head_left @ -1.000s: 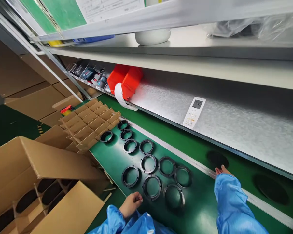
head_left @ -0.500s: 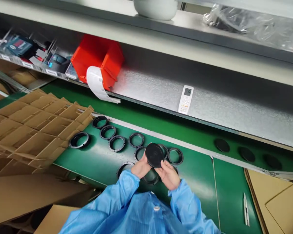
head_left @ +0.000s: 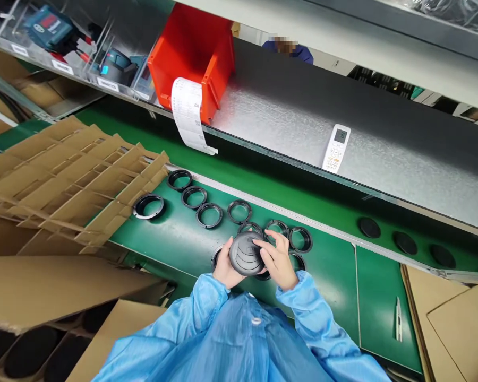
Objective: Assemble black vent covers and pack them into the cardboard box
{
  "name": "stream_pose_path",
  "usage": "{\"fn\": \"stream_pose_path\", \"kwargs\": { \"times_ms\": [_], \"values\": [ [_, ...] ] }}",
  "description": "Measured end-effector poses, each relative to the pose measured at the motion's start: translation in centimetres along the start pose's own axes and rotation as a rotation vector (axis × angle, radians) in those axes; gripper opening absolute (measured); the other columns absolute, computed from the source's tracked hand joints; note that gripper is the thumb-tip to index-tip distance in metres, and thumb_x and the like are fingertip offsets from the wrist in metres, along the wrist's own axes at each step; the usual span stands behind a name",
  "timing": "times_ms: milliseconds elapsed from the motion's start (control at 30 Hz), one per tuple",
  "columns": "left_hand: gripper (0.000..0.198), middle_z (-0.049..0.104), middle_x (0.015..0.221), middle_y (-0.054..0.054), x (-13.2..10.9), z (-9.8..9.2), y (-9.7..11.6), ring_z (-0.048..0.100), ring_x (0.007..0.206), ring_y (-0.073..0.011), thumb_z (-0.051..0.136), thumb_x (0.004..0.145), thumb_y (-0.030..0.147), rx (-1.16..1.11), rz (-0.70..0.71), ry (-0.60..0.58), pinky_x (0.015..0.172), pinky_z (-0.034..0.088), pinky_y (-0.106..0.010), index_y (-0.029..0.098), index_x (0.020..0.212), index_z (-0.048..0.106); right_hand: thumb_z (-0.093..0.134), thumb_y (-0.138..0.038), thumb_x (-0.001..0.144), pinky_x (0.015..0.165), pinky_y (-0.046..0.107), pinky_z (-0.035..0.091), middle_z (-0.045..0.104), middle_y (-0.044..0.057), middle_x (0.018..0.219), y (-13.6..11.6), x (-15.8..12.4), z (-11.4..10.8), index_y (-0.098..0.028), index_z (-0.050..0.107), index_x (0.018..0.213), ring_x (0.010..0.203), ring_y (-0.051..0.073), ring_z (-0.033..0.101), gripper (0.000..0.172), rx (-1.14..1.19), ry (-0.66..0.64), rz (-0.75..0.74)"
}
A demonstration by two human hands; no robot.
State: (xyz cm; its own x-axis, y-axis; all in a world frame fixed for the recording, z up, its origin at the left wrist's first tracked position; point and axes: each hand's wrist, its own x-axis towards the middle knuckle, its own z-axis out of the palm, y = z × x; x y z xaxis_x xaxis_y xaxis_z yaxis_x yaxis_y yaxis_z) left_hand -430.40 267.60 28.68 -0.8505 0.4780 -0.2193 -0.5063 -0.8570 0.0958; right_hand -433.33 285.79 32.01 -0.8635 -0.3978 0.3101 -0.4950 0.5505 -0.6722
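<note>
Tilted now from the flat, face-on angle it showed half a second earlier, the black round cap [head_left: 246, 253] sits between both hands above the green conveyor belt [head_left: 175, 241], its ribbed domed face turned up toward the camera. The left hand [head_left: 224, 265] cups the cap's near-left edge with fingers wrapped beneath it, while the right hand [head_left: 278, 258] closes on its right side, fingertips lying across the top. Both hands are clamped on the same part, held clear of the belt. Directly under and beyond the cap, black rings [head_left: 209, 215] lie flat on the belt in loose rows, all open and none capped as far as can be seen; one ring [head_left: 148, 206] lies apart, just beside the cardboard divider grid [head_left: 75, 175] to the left of the cap. Further right along the belt's far lane, three dark discs [head_left: 405, 242] rest in a line. Judging by this layout, the rings are set out and the fitting work has barely begun, with the piece in hand not yet placed on any of them. Behind the cap, a metal shelf carries a red bin [head_left: 191, 53] with a paper slip hanging from it and a white remote control [head_left: 336, 148]. A person in dark clothing stands beyond the shelf.
</note>
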Motion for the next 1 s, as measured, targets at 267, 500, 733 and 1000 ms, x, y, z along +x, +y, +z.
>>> {"fn": "stream_pose_path", "kwargs": {
  "times_ms": [267,500,733,1000],
  "values": [
    [0.055,0.067,0.118,-0.019,-1.2,0.1,-3.9,0.063,0.109,-0.0378,0.054,0.093,0.056,0.113,0.078,0.138,0.092,0.049,-0.061,0.016,0.131,0.058,0.029,-0.051,0.105,0.116,0.054,0.028,0.050,0.009,0.137,1.7,-1.1,0.6,-0.025,0.076,0.105,0.132,0.031,0.032,0.054,0.109,-0.159,-0.061],
    [0.064,0.066,0.114,-0.026,-0.7,1.3,-6.9,0.065,0.102,-0.0437,0.051,0.092,0.064,0.215,0.128,0.213,0.073,0.056,-0.060,0.011,0.126,0.059,0.017,-0.063,0.104,0.115,0.048,0.033,0.051,0.006,0.141,3.4,-2.5,-2.6,-0.026,0.076,0.108,0.131,0.026,0.045,0.070,0.581,-0.201,0.147],
    [0.062,0.069,0.108,-0.019,-0.2,1.4,-8.7,0.068,0.097,-0.0383,0.051,0.090,0.068,0.130,0.107,0.330,0.083,0.053,-0.062,0.016,0.122,0.062,0.015,-0.061,0.104,0.117,0.054,0.030,0.047,0.008,0.146,5.3,-6.2,-2.6,-0.029,0.064,0.132,0.136,0.029,0.037,0.065,0.373,-0.137,0.043],
    [0.052,0.073,0.099,-0.012,1.8,-0.2,-12.4,0.068,0.102,-0.0296,0.045,0.098,0.056,0.185,0.078,0.578,0.094,0.054,-0.041,0.013,0.117,0.064,0.082,-0.057,0.074,0.118,0.062,0.023,0.019,0.015,0.162,7.4,-9.9,-0.6,-0.025,0.042,0.151,0.147,0.041,0.013,0.092,0.054,-0.423,-0.143]
  ]
}}
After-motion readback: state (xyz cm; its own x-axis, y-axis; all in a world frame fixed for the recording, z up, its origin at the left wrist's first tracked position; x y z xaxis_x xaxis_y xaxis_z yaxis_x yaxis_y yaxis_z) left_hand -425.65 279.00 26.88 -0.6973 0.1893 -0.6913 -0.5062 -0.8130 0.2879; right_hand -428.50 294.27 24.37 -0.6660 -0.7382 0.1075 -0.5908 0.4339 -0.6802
